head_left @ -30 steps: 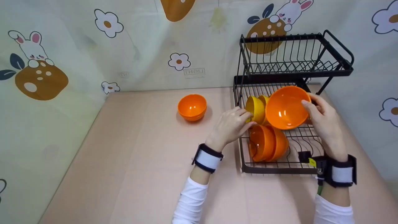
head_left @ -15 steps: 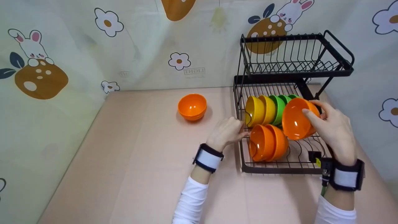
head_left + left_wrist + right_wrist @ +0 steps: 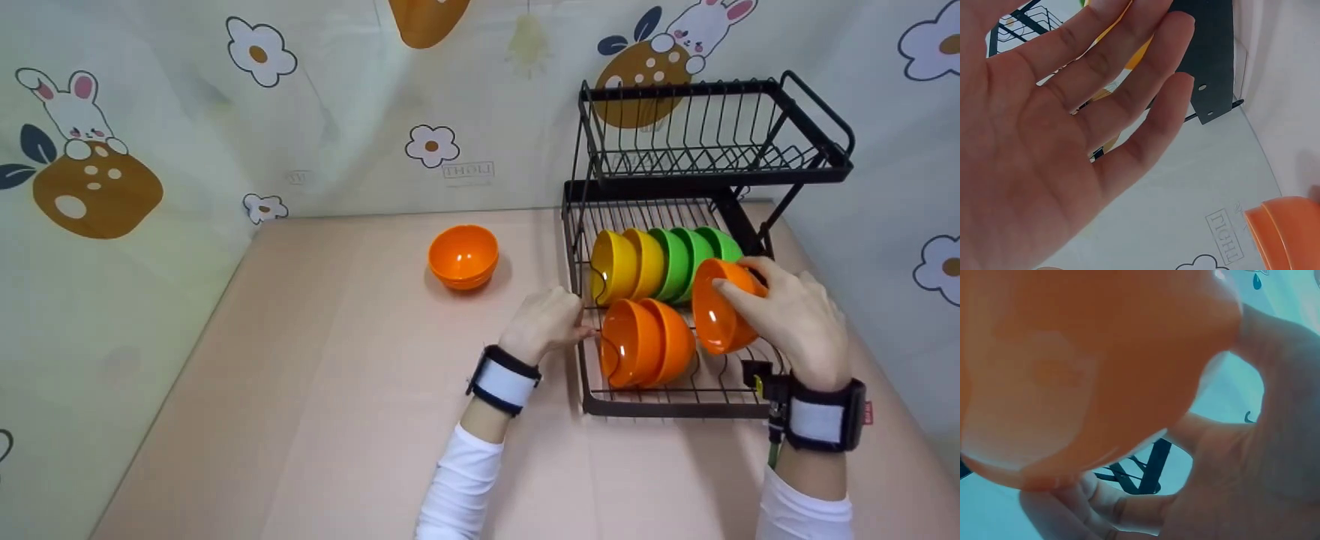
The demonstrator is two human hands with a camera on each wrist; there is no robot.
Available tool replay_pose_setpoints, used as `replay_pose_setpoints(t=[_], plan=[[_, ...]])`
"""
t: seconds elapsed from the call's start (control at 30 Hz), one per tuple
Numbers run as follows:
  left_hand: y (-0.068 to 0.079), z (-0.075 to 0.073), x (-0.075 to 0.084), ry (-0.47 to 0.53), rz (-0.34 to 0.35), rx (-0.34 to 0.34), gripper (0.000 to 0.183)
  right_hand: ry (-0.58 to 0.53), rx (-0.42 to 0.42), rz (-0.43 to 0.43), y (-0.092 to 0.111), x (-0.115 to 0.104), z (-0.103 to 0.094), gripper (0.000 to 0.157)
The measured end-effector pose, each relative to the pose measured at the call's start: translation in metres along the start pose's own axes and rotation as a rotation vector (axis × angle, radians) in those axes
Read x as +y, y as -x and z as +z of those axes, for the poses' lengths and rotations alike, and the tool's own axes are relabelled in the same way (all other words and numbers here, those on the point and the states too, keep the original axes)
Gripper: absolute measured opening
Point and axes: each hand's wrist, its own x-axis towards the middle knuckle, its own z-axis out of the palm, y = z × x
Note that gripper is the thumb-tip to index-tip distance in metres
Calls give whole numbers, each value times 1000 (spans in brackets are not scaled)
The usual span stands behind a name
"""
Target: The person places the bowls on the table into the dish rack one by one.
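My right hand [image 3: 796, 315] grips an orange bowl [image 3: 718, 309], thumb on the inside and fingers behind it. The bowl is tilted on its side over the lower tier of the black dish rack [image 3: 675, 410], right of two orange bowls [image 3: 637, 345] standing on edge. In the right wrist view, the orange bowl [image 3: 1129, 371] fills much of the picture. My left hand [image 3: 544, 322] is at the rack's left side, fingertips right at its edge. In the left wrist view, the left hand [image 3: 1072, 129] shows its palm, fingers loosely extended and holding nothing.
Behind the orange bowls, two yellow bowls [image 3: 615, 266] and three green bowls [image 3: 694, 259] stand in a row. The rack's upper tier [image 3: 712, 176] overhangs the back. Left of the rack, stacked orange bowls [image 3: 463, 256] sit on the table [image 3: 337, 375].
The right hand has brought its orange bowl down and toward the front of the lower tier, uncovering the green bowls. The left hand has drawn back from the yellow bowls to the rack's left edge.
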Motion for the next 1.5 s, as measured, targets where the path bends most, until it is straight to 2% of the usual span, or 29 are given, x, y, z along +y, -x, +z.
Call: replay_pose_setpoints(t=[0.13, 0.3, 0.47, 0.67, 0.9, 1.23, 1.37, 1.5], plan=[[0, 1, -1, 15, -8, -11, 27, 25, -76, -15, -4, 1, 2, 78], [0, 2, 0, 9, -14, -31, 24, 4, -183, -20, -8, -1, 8, 82], [1, 1, 1, 25, -26, -48, 23, 62, -276, -36, -13, -3, 13, 85], [-1, 1, 1, 36, -33, -67, 24, 84, -356, -62, -20, -2, 19, 79], [-1, 2, 1, 24, -43, -76, 26, 101, -391, -131, -26, 3, 25, 70], [-1, 0, -1, 52, -35, -96, 26, 116, -418, -133, -28, 5, 26, 70], [-1, 0, -2, 99, -47, -107, 26, 113, -424, -120, -27, 5, 25, 72], [0, -2, -8, 130, -85, -69, 26, 100, -411, -124, -27, 4, 25, 70]])
